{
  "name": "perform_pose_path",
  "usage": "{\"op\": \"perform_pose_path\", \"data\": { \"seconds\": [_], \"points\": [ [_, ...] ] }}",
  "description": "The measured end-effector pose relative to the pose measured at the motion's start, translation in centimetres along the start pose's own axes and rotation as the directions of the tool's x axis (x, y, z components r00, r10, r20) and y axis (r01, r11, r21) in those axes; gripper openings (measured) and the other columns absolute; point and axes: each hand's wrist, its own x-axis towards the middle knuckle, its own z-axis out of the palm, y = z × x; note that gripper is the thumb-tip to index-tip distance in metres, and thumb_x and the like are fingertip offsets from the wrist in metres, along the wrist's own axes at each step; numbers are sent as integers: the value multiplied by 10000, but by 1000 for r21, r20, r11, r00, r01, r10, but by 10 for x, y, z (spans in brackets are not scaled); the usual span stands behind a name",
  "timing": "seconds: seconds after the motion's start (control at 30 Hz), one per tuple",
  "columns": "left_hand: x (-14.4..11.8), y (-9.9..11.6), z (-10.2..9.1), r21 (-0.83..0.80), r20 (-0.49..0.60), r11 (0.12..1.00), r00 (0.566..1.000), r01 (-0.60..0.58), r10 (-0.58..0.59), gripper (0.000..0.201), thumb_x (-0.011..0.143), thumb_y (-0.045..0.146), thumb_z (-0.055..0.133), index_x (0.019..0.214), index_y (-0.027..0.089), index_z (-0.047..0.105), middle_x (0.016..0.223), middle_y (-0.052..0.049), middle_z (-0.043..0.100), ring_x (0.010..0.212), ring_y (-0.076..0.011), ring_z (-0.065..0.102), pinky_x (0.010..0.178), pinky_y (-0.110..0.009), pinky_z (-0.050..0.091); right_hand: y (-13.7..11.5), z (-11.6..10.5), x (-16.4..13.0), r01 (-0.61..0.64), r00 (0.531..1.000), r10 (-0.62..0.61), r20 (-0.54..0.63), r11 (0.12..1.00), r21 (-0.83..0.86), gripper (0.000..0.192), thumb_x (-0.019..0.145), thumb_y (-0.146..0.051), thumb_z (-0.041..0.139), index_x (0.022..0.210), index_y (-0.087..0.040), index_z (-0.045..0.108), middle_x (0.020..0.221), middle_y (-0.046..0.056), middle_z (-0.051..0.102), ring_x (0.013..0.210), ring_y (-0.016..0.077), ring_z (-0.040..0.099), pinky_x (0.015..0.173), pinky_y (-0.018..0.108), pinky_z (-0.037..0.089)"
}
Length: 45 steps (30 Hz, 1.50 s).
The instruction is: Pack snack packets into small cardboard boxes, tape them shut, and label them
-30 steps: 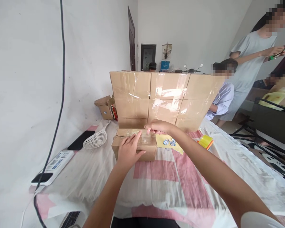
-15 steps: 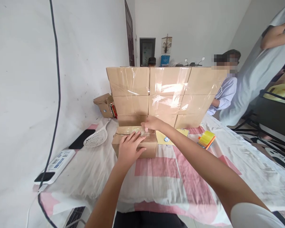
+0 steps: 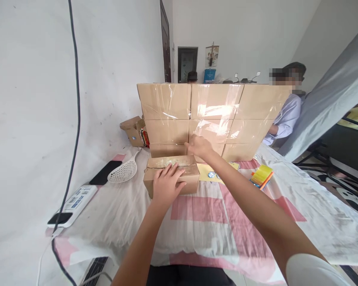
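The stack of taped boxes (image 3: 209, 115) hides most of the seated person (image 3: 282, 119) behind its right end, and all but a dark cap top (image 3: 192, 75) behind its upper edge. Right of the stack, a grey garment (image 3: 331, 99) is cut off by the frame edge. Print on the yellow sheet (image 3: 211, 174) below the stack is too small to read.

Bare forearms, white short sleeve at the right shoulder

A table under a pink-and-white checked cloth (image 3: 214, 222) carries stacked cartons (image 3: 209, 119), a small carton (image 3: 185, 169), a white skimmer (image 3: 123, 171), a phone (image 3: 105, 172), tape (image 3: 261, 175) and a yellow sticker sheet (image 3: 210, 174).
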Motion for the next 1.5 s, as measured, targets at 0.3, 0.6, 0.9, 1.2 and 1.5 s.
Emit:
{"op": "perform_pose_path", "data": {
  "seconds": [0.3, 0.6, 0.9, 1.2, 1.5],
  "points": [
    [-3, 1, 1, 2, -18, 1000, 1000, 0, 0, 307, 903, 354, 687, 1209, 331, 705, 1439, -10, 631, 1340, -297, 580, 1018, -479, 420, 25, 12, -7, 70, 934, -173, 311, 946, 316, 777, 659, -587, 875, 1282, -186, 640, 1196, 118, 703, 894, 251, 685, 728, 297, 511],
    [-6, 2, -4, -4, 20, 1000, 1000, -10, 10, 352, 929, 321, 633, 1277, 348, 683, 1492, 5, 579, 1355, -297, 559, 1031, -485, 418, 26, 38, -2, -63, 951, -36, 308, 949, 308, 485, 896, -633, 605, 749, -172, 648, 761, 96, 681, 704, 232, 638, 577, 307, 452],
    [-11, 0, -2, 0, 18, 999, 999, -35, 35, 403, 944, 300, 607, 1343, 338, 651, 1379, -2, 677, 1370, -299, 544, 1052, -504, 397, 22, 46, -21, -158, 948, 31, 318, 911, 382, 1033, 618, -664, 838, 1473, -200, 490, 1436, 180, 578, 1077, 307, 658, 709, 320, 547],
    [-36, 9, -7, 40, -15, 997, 998, -63, 64, 455, 1007, 232, 421, 1425, 299, 588, 1435, -47, 640, 1392, -261, 505, 1135, -500, 351, 15, 56, -26, -170, 975, 81, 207, 870, 463, 734, 741, -681, 713, 1258, -168, 628, 1362, 156, 639, 1196, 338, 612, 957, 376, 480],
    [-44, 19, -2, 72, -27, 997, 999, -30, 32, 524, 974, 273, 470, 1496, 257, 502, 1496, -82, 583, 1416, -303, 460, 1227, -594, 197, 21, 77, -20, -157, 986, 88, 140, 758, 633, 361, 964, -495, 541, 1082, -167, 632, 1058, 78, 699, 948, 217, 648, 836, 331, 502]
  ]
}}
